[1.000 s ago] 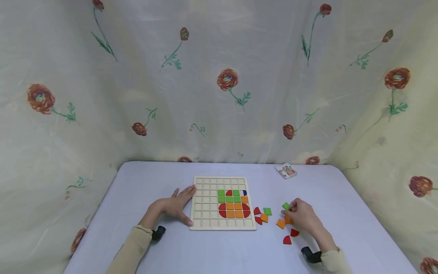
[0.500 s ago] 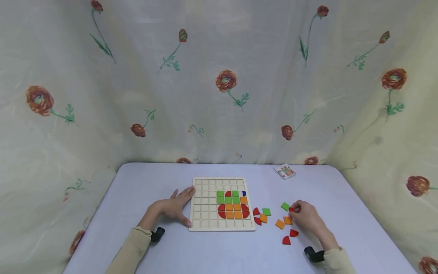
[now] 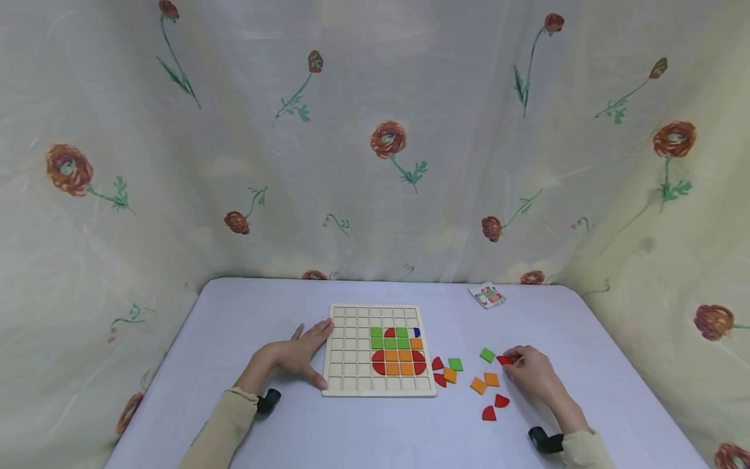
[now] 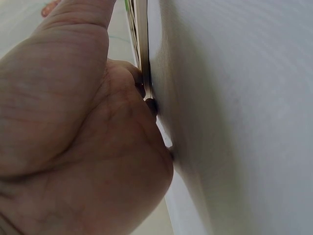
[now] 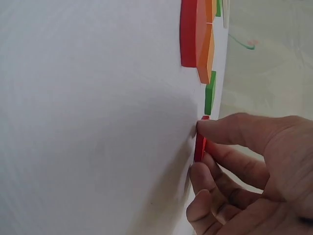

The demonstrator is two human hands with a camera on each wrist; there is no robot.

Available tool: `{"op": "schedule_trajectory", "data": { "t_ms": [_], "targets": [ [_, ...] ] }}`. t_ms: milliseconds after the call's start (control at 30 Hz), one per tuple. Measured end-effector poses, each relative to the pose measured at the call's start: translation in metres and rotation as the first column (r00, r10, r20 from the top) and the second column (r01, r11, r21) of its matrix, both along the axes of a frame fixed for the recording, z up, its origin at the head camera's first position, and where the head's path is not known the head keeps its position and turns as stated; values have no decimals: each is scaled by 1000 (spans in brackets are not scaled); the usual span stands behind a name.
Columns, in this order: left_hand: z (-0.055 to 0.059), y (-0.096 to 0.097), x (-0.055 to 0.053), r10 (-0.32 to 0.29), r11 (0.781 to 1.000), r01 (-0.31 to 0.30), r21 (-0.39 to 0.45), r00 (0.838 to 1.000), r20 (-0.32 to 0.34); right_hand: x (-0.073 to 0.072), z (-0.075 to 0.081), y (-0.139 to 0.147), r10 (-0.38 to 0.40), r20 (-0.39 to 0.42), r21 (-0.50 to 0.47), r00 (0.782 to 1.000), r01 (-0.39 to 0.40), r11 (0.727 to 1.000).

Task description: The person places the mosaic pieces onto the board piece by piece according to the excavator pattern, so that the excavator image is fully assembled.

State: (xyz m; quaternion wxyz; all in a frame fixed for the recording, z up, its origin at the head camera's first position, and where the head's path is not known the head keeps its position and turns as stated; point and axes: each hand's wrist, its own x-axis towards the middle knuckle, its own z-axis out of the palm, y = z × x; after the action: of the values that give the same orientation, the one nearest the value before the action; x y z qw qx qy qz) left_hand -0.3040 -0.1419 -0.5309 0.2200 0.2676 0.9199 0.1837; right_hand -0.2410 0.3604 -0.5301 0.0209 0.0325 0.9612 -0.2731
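Observation:
In the head view a pale grid board (image 3: 348,365) lies on the table, with green and orange squares, red quarter-circles and a blue piece in its right half. My left hand (image 3: 299,355) is spread along the board's left edge, thumb near the front corner and fingers farther back. To the right, my right hand (image 3: 532,372) pinches a red quarter-circle tile (image 3: 504,360) between thumb and fingers, low at the tabletop. The right wrist view shows that red tile (image 5: 199,142) held on edge-view, its far side partly hidden by fingers. A green square (image 3: 487,355) lies just left of it.
Orange squares (image 3: 491,379) and red quarter-circles (image 3: 489,413) lie loose nearer the front. Another small cluster, with a green square (image 3: 456,365), sits beside the board's right edge. A patterned card (image 3: 487,295) lies at the back right. Floral cloth (image 3: 281,163) hangs behind the table.
My right hand has shifted slightly right, drawing the red quarter-circle away from the green square and uncovering the orange squares. My left hand stays at the board.

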Motion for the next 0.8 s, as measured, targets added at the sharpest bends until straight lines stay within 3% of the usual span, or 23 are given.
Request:
{"op": "schedule_trajectory", "data": {
  "t_ms": [400,800],
  "targets": [
    [1,0,1,-7,1000,7,8,1000,6,2,-3,3,-7,7,-22,1000,7,1000],
    [1,0,1,0,1000,0,-1,1000,1,5,3,7,26,-29,18,999,-25,1000]
  ]
}}
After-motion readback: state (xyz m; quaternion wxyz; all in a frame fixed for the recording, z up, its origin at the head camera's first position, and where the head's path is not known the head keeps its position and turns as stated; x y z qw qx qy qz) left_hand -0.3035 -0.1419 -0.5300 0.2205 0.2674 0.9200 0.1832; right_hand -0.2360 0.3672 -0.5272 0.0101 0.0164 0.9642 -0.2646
